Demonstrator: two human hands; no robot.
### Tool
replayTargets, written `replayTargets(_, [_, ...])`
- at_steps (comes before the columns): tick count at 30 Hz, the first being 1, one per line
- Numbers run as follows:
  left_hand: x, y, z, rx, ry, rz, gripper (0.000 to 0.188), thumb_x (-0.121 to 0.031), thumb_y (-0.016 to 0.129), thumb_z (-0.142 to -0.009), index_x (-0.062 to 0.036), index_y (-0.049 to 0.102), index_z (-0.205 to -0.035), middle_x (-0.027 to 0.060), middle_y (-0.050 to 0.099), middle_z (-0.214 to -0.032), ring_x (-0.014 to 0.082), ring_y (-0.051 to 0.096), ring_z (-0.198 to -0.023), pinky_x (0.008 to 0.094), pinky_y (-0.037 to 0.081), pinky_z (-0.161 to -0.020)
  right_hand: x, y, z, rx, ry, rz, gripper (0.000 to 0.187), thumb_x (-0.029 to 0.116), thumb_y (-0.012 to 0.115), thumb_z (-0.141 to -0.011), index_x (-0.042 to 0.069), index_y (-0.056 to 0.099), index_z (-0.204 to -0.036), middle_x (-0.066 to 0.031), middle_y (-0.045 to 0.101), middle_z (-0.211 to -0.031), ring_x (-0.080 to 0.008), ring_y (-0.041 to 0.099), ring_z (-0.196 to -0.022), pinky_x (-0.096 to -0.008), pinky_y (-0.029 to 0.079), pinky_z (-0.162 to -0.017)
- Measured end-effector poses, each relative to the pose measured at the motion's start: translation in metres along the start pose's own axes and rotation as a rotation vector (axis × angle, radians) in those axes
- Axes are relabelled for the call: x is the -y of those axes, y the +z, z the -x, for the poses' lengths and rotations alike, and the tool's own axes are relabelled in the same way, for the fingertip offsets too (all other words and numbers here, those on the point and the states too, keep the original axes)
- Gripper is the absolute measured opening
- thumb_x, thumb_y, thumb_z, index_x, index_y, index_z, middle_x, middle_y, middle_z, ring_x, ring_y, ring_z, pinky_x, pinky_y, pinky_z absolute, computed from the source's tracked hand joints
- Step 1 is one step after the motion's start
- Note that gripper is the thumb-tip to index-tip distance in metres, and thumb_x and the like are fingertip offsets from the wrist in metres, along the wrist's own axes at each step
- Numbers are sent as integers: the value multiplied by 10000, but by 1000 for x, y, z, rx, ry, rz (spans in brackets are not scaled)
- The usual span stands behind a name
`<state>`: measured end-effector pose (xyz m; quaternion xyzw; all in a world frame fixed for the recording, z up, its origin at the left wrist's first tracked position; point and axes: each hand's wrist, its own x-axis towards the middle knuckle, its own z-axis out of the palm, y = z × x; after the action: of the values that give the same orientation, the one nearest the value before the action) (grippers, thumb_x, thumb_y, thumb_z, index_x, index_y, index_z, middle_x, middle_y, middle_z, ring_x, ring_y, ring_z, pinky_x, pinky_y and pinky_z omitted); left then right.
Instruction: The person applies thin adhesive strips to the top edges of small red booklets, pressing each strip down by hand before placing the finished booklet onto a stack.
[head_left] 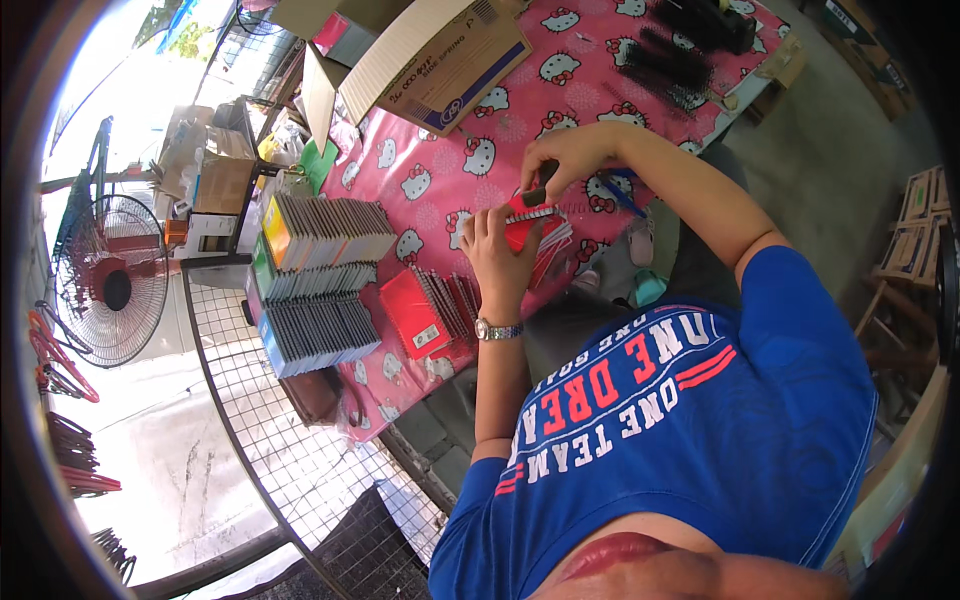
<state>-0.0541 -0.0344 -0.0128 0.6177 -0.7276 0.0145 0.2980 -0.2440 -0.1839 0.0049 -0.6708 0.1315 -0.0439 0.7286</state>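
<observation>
My left hand (499, 252), with a metal watch on its wrist, rests against a red spiral notebook (517, 236). Its fingers are stretched and a little apart, and the thumb lies by the red cover. At the notebook's far edge, my right hand (570, 160) is closed around a small dark brown object (535, 198), whose kind I cannot make out. The white wire coil of the notebook runs just below that object. More red notebooks lie fanned under and beside it. Left of my left wrist leans a row of red spiral notebooks (410, 315).
Tall stacks of spiral notebooks (318, 330) stand on the left of the pink patterned table (415, 185). An open cardboard box (450, 75) is at the back, with black bristly items (672, 68) at the far right. Beyond a wire grid (250, 390) stands a fan (112, 285).
</observation>
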Motion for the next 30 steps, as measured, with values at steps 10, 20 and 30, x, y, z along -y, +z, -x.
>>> replayTargets(10, [11, -7, -1, -73, -76, 41, 405, -238, 822, -730, -54, 600, -1014, 138, 584, -1002, 355, 529, -1005, 457, 437, -880, 17, -4, -10, 125, -76, -106, 478, 161, 740, -734, 25, 652, -1184, -74, 616, -1200, -170, 555, -1148, -326, 423, -992])
replayTargets(20, [40, -4, 5, 6, -285, 351, 319, -183, 798, -800, -29, 600, -996, 66, 618, -912, 125, 563, -690, 261, 465, -602, 2, -11, -51, 45, -40, 236, 521, 223, 726, -756, 39, 634, -1234, -119, 631, -1239, -206, 580, -1159, -343, 425, -1005])
replayTargets(30, [49, 14, 15, -150, -432, 712, 199, -133, 722, -878, -17, 617, -1002, 63, 631, -847, 101, 587, -711, 251, 469, -572, -117, -41, -7, -820, 262, 1166, 779, 316, 781, -718, 228, 465, -1424, -100, 435, -1466, -417, 345, -1369, -565, 338, -1068])
